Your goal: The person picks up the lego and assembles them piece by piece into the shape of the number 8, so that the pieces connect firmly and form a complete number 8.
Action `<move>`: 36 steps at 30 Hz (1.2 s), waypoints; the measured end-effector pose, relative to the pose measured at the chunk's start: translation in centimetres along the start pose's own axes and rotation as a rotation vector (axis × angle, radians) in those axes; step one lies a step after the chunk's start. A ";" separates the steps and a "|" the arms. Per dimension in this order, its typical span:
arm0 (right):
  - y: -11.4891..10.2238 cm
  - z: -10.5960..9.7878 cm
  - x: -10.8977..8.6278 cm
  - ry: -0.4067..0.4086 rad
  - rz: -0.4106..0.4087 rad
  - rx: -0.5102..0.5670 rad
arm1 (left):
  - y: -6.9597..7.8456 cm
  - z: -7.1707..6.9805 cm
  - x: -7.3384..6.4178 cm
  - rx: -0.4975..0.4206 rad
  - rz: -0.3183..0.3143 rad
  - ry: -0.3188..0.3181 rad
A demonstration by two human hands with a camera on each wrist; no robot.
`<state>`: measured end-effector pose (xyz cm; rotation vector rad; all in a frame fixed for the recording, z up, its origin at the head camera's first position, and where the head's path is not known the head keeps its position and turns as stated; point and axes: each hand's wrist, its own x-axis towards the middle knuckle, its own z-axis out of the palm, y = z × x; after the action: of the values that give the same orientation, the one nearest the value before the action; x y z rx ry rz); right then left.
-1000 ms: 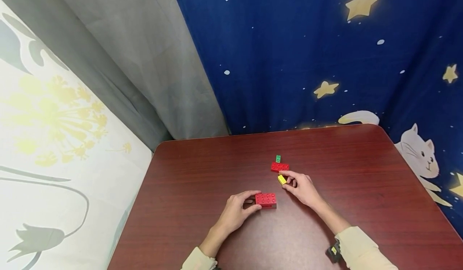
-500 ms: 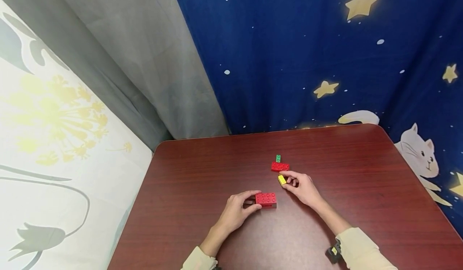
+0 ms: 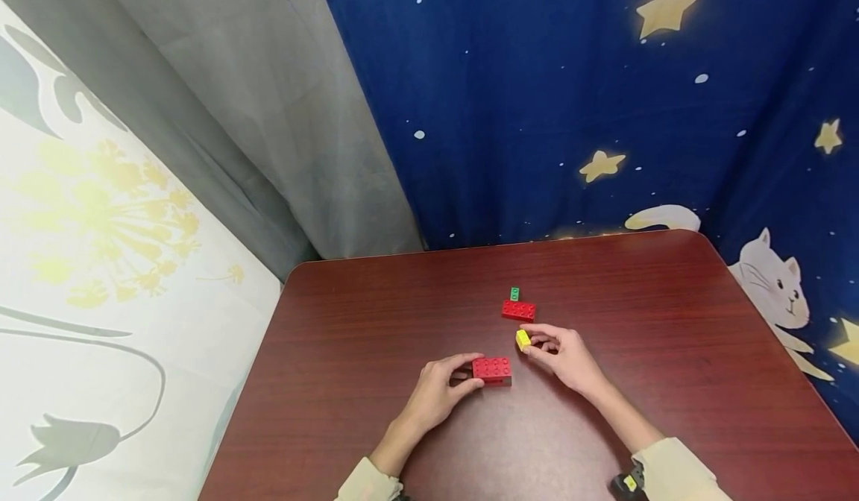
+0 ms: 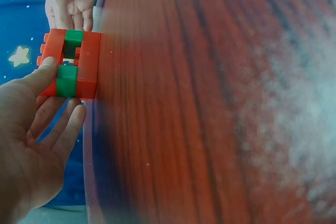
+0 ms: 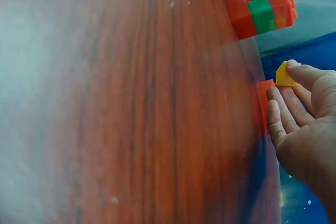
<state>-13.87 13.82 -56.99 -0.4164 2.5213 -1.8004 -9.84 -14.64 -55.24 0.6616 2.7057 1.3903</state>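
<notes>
The right hand [image 3: 567, 357] has the yellow block [image 3: 523, 340] pinched in its grip, beyond and right of the red-and-green stack [image 3: 492, 368], which the left hand [image 3: 435, 391] holds lengthwise left-to-right on the worktop [image 3: 356, 322].

In front of me is a glossy, reddish-brown, wood-grained table [image 3: 349, 329] with rounded far corners. On it sits a layered red-and-green plastic block [image 3: 492, 369], which my left hand [image 3: 432, 396] grips. Farther off lies an oblong red studded plastic brick [image 3: 519, 310], a small green studded plastic brick [image 3: 514, 294] just beyond it.
</notes>
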 end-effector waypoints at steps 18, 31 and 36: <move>-3.3 1.1 -1.1 -0.090 -0.080 0.151 | 0.0 0.0 0.0 -0.007 0.002 0.003; -4.0 1.5 -1.7 -0.158 -0.130 0.067 | -0.1 0.1 0.1 -0.002 0.007 0.004; -4.1 1.7 -1.8 -0.165 -0.116 0.009 | -0.2 0.1 0.1 0.006 0.011 0.007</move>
<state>-11.03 11.39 -53.98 -0.6938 2.4238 -1.7328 -9.95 -14.62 -55.47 0.6737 2.7170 1.3897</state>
